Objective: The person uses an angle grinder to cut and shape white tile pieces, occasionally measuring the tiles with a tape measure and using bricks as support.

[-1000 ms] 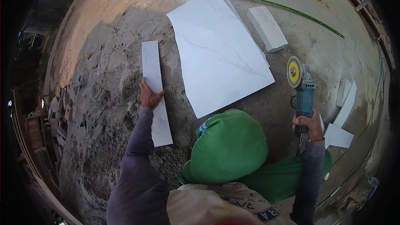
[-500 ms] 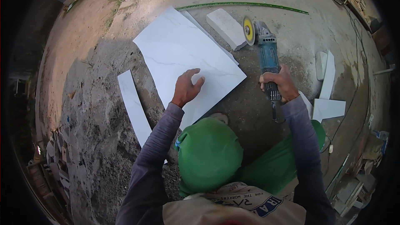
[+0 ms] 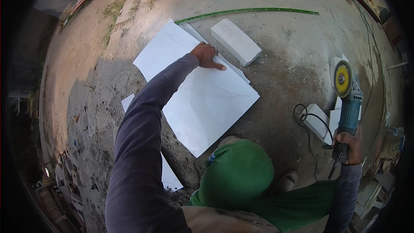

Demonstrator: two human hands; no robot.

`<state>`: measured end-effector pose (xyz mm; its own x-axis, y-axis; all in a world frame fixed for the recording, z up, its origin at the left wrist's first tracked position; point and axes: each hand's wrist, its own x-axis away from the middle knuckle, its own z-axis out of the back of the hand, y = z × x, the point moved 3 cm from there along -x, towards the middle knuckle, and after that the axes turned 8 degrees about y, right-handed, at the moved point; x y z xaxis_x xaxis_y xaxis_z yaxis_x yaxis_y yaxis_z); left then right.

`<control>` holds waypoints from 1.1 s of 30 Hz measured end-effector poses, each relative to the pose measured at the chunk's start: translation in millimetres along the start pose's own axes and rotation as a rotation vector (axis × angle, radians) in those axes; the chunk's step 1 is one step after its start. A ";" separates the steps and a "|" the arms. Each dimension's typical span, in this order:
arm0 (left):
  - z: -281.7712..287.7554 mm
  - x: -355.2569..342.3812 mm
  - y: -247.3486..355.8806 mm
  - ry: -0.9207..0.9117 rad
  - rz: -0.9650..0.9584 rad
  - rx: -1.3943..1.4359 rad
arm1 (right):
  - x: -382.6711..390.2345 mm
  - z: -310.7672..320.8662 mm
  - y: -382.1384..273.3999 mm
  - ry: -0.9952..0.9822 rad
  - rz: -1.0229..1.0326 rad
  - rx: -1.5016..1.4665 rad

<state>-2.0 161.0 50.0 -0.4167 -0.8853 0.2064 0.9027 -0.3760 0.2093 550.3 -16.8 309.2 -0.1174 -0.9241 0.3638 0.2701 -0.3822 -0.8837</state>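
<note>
A large white marbled tile (image 3: 202, 103) lies on the ground in front of me, on top of another pale piece that shows along its far right edge. My left hand (image 3: 206, 56) reaches across it, fingers curled over that far edge and thumb resting on the top face. Out at the right, my right hand (image 3: 351, 146) is wrapped round the lower body of a blue-green angle grinder (image 3: 350, 113). Its yellow-faced disc (image 3: 343, 80) points away from me. I cannot tell whether the disc is spinning.
Beyond the tile lie a pale block (image 3: 236, 42) and a long green measuring strip (image 3: 250, 10). A narrow tile offcut (image 3: 169, 174) is partly under my left arm. Near the grinder are another block (image 3: 316, 122), offcuts and a black cord (image 3: 311, 146).
My left hand has moved from above the tile to its far edge. My right hand has carried the grinder right and nearer to me. The tile has turned slightly and sits closer.
</note>
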 end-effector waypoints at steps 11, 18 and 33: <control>91.1 62.9 29.6 -0.205 -0.078 -0.135 | 41.1 65.7 -7.3 0.239 -0.014 -0.165; 168.7 148.4 45.9 0.346 -0.162 -0.178 | 24.9 85.5 -2.9 0.156 0.070 -0.083; 281.6 260.4 -113.2 1.119 0.815 0.565 | -20.2 71.9 8.8 -0.037 0.070 -0.078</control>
<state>-243.0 50.1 349.2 0.6997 -0.6387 -0.3201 0.5722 0.2328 0.7863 623.8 -1.9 315.3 -0.0650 -0.9486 0.3096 0.2013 -0.3163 -0.9270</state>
